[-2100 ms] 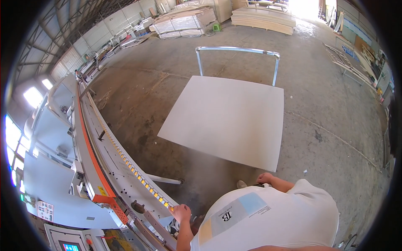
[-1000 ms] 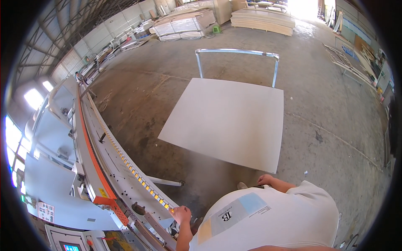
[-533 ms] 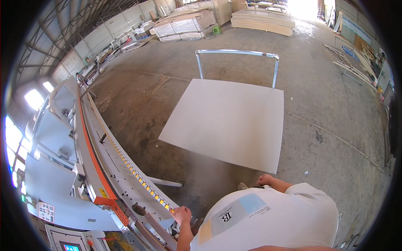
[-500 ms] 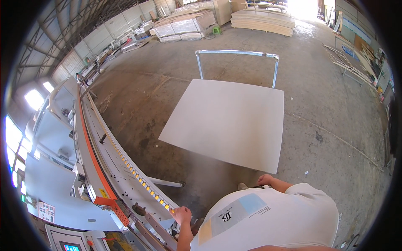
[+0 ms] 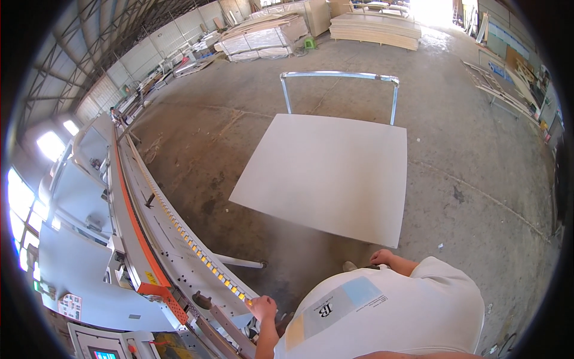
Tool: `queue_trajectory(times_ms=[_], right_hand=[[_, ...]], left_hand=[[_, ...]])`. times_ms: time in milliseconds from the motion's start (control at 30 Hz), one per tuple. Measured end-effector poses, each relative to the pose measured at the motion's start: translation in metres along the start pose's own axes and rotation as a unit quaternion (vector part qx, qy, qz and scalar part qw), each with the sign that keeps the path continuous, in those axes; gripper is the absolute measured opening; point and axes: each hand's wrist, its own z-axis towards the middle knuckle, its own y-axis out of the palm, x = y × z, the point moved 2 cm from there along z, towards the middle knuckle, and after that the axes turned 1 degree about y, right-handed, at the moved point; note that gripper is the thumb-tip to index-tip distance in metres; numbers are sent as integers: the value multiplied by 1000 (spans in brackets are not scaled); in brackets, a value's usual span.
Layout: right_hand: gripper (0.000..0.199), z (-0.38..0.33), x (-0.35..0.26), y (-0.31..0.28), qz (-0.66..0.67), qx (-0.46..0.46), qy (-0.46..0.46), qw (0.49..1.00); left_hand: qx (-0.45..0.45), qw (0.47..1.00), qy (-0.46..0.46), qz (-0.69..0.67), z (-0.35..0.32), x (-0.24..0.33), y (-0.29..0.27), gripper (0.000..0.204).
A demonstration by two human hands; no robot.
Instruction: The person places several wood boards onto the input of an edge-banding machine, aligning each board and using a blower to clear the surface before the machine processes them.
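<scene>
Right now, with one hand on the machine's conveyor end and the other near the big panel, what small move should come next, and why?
Probably bring the right hand onto the near edge of the pale panel. That hand hovers just short of it, holding nothing, while the left hand rests at the end of the machine's roller track.

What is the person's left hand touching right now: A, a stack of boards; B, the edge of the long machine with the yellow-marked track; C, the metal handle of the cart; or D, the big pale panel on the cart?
B: the left hand rests on the near end of the long machine beside its yellow-marked track, well apart from the pale panel and the cart handle.
</scene>
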Motion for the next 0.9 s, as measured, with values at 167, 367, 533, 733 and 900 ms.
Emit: queue_trajectory(times_ms=[167,367,533,733,900], right_hand=[[38,9,17,7,-7,-9,29,1000],[34,10,22,7,9,-25,36,999],[36,13,26,11,31,-28,17,999],[24,16,23,15,89,16,20,996],[30,1,0,-1,69,-20,54,996]], left_hand=[[12,1000,0,-6,-1,2,-5,21],[14,1000,1,-8,-1,5,-8,21],[6,1000,2,0,-1,5,-9,21],[14,1000,-1,-7,-1,5,-8,21],[-4,1000,-7,11,0,6,-8,20]])
